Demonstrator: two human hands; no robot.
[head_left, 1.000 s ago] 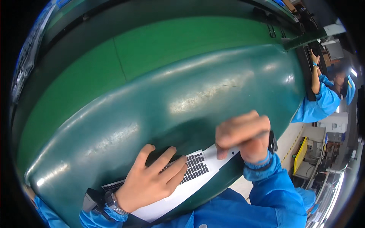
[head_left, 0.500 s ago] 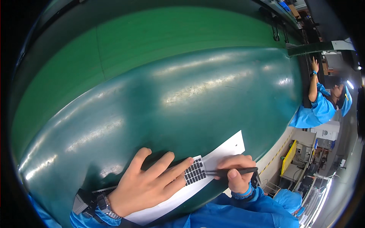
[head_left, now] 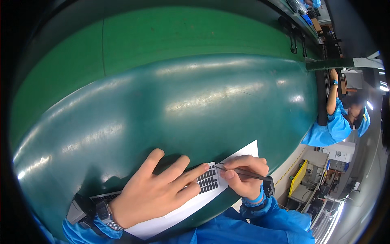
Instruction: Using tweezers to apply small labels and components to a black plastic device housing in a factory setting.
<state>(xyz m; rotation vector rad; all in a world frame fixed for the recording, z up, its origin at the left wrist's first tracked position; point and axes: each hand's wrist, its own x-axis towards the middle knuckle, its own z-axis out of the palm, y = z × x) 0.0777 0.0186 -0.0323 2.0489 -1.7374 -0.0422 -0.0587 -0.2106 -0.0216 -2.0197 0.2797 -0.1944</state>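
A keyboard (head_left: 208, 183) with a silver frame and black keys lies on a white sheet of paper (head_left: 248, 150). Across it rests my left hand (head_left: 156, 197), fingers spread, with a fingertip touching the frame near the far right corner. The hand hides most of the keys. Dark tweezers (head_left: 256, 176) are pinched between the thumb and fingers of my right hand (head_left: 247, 179). Their tips reach the keyboard's far right corner, close to my left fingertip. Whether the tips grip anything is too small to tell.
The keyboard and paper lie near the front edge of a glossy green table (head_left: 211, 101). A co-worker in blue (head_left: 331, 122) is at the far right. Beyond the table's right edge stand a yellow-framed rack (head_left: 297, 179) and shelving.
The tweezers' tips have shifted from the keyboard's right edge up to its far right corner, with my right hand moving slightly up and left. My left hand stays spread on the keyboard.
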